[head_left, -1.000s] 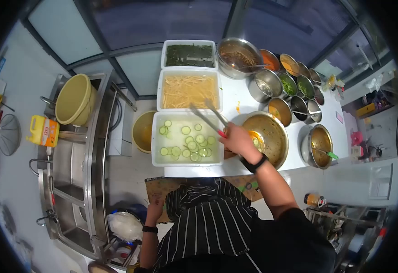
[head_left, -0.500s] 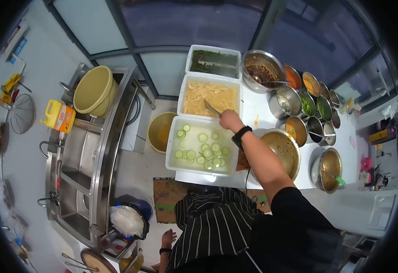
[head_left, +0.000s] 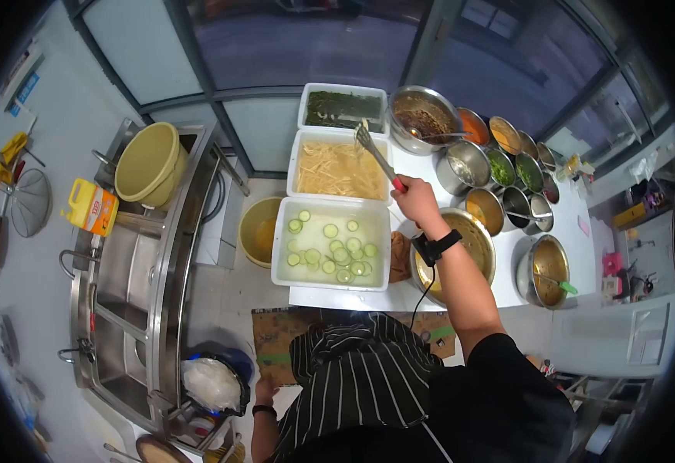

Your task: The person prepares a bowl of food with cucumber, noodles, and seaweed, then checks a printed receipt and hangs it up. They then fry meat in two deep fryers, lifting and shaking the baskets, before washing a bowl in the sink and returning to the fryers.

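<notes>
My right hand (head_left: 418,204) grips a slotted spatula (head_left: 380,158) by its red handle. The slotted head is raised over the right part of a white tub of pale yellow strips (head_left: 329,166), with a pale bit at its tip. Nearer to me, a white tub (head_left: 279,258) holds cucumber slices (head_left: 340,255) in liquid. Behind the strips stands a tub of dark green strands (head_left: 343,108). A large steel bowl (head_left: 480,255) is partly hidden under my right forearm. My left hand (head_left: 265,390) hangs low at my side, fingers loosely extended, holding nothing.
Steel bowls of seasonings and chopped greens (head_left: 501,167) crowd the table's right side, with a larger bowl (head_left: 547,270) in front. Left are a steel sink (head_left: 125,266), a beige bucket (head_left: 148,166) and a yellow jug (head_left: 90,207). Another bucket (head_left: 260,231) stands on the floor.
My right hand has lifted the spatula out of the strips and moved right, so its slotted head now shows. My left hand has shifted slightly left and up. The whole view has shifted a little.
</notes>
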